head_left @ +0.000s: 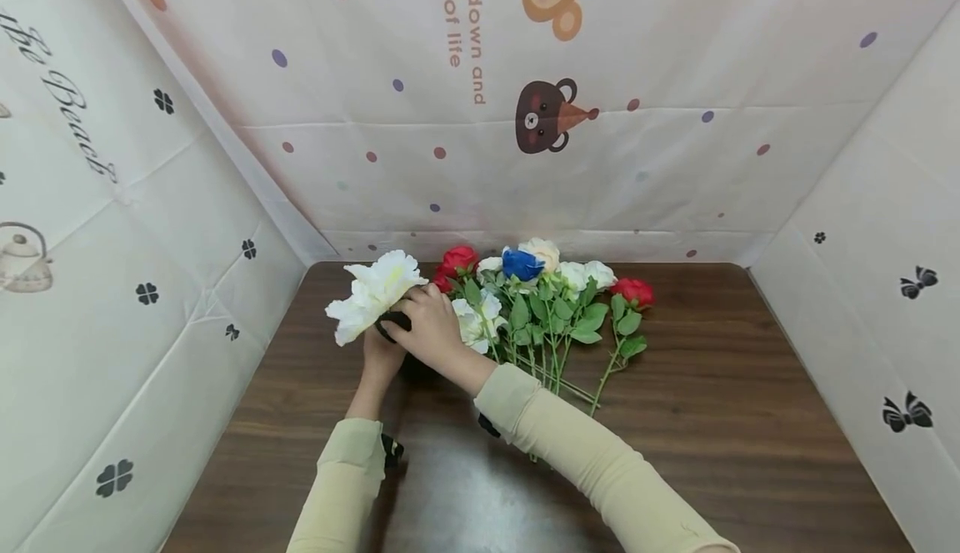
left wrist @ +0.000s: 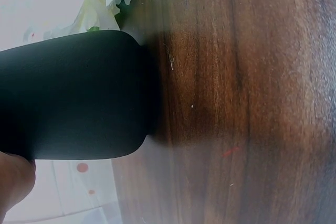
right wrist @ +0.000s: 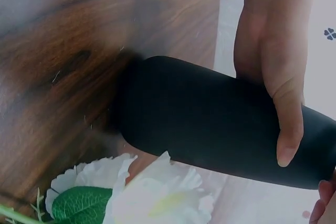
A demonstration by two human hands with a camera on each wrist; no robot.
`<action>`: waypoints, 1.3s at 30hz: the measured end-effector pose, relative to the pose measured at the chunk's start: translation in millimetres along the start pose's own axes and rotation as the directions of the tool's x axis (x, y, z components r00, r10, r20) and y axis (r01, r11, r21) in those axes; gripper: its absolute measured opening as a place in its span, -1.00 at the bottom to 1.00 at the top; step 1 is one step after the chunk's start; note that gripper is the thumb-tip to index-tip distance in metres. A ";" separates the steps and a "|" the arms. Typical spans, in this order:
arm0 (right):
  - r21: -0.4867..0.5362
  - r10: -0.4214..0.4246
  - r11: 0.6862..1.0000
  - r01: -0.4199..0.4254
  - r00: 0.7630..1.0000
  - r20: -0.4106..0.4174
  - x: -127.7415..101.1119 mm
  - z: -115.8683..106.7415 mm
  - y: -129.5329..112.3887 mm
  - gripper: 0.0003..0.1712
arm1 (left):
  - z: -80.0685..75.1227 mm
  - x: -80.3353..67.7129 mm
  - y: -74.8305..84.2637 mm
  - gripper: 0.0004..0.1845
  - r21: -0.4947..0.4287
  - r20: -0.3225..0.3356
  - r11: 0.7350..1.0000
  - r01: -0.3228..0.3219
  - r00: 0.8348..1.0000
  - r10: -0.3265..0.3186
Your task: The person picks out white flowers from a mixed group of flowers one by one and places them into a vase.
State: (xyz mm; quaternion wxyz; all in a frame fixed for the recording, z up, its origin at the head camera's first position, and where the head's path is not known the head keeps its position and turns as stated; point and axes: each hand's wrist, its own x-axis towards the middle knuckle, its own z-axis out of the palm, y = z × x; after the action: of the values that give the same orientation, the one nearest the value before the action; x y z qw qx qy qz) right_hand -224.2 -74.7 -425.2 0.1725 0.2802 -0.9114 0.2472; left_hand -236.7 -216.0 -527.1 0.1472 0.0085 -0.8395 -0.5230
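A tall black vase [right wrist: 210,124] stands on the table, its base toward the tabletop in both wrist views. My left hand [right wrist: 283,77] grips its upper part, the thumb laid across the side. Out of its mouth leans a large white flower [head_left: 375,296], petals spread to the left. Just under the bloom, my right hand [head_left: 433,328] has its fingers curled around the flower at the vase's rim; petals and hand hide the stem. In the left wrist view the vase [left wrist: 73,95] covers most of what lies behind it.
Right of the vase lies a bunch of artificial flowers: a blue rose [head_left: 522,263], red roses [head_left: 459,261], white blooms [head_left: 478,319] and green leaves. A single red rose [head_left: 633,291] lies at the bunch's right side. Printed cloth walls [head_left: 420,178] border the wooden table [head_left: 712,419].
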 end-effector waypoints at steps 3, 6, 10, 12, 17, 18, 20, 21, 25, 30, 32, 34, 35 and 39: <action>-0.055 -0.041 0.998 0.040 0.999 -0.028 -0.3 -0.2 1.1 -0.71 | -4.8 -5.2 25.6 -0.21 -0.036 -0.005 0.999 0.018 1.000 -0.018; -0.127 -0.089 0.989 0.081 0.994 -0.066 -1.5 -2.9 2.6 -0.71 | -4.9 -6.6 29.2 -0.23 -0.035 -0.004 0.999 0.026 1.000 -0.026; -0.146 -0.153 0.980 0.134 0.980 -0.125 -4.9 -11.6 5.3 -0.76 | -3.3 -8.5 26.9 -0.25 -0.105 -0.009 0.994 0.042 0.999 -0.043; -0.127 -0.186 0.978 0.166 0.969 -0.166 -6.8 -17.4 8.4 -0.80 | -2.8 -8.2 25.8 -0.27 -0.118 -0.013 0.992 0.044 0.999 -0.046; -0.031 -0.229 0.973 0.230 0.932 -0.281 -11.8 -35.5 23.6 -0.89 | -4.0 -10.4 28.4 -0.29 -0.082 0.005 0.986 0.143 0.990 -0.143; -0.009 -0.224 0.973 0.233 0.927 -0.301 -12.8 -39.5 28.1 -0.89 | -4.6 -11.1 28.7 -0.25 -0.078 0.001 0.987 0.143 0.990 -0.143; 0.044 -0.198 0.973 0.225 0.921 -0.336 -14.5 -47.6 38.4 -0.89 | -5.2 -12.4 29.2 -0.13 -0.078 -0.009 0.989 0.128 0.992 -0.129; 0.065 -0.178 0.975 0.213 0.920 -0.348 -15.6 -51.9 44.4 -0.88 | -5.4 -12.9 29.3 -0.07 -0.071 -0.016 0.992 0.104 0.994 -0.106; 0.173 -0.042 0.979 0.110 0.934 -0.355 -21.7 -68.4 73.5 -0.85 | -5.1 -14.3 27.3 0.08 -0.069 -0.025 0.997 0.038 0.999 -0.039; 0.319 0.254 0.932 -0.173 0.939 -0.231 -30.9 -86.9 117.1 -0.75 | -6.2 -15.6 26.3 0.11 -0.100 -0.013 0.994 0.049 0.999 -0.050; 0.351 0.378 0.884 -0.310 0.914 -0.144 -35.2 -93.0 134.9 -0.70 | -6.2 -15.1 26.1 0.11 -0.108 -0.016 0.993 0.045 0.999 -0.047; 0.368 0.475 0.827 -0.425 0.878 -0.055 -41.0 -97.2 153.5 -0.65 | -5.8 -14.6 26.4 0.10 -0.108 -0.020 0.993 0.037 0.999 -0.039; 0.367 0.509 0.804 -0.467 0.860 -0.021 -44.8 -98.1 163.0 -0.64 | -5.3 -14.4 26.3 0.09 -0.105 -0.020 0.994 0.032 0.999 -0.034; 0.339 0.601 0.734 -0.589 0.795 0.080 -60.8 -95.0 197.3 -0.58 | -5.4 -14.4 25.6 0.08 -0.113 -0.023 0.993 0.031 0.999 -0.033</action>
State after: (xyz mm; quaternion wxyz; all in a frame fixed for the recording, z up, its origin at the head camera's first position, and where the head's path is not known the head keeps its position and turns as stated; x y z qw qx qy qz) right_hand -277.5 145.4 -444.8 0.0483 -0.0042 -0.8915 0.4505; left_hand -218.0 -206.6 -505.7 0.1493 0.0200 -0.8065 -0.5717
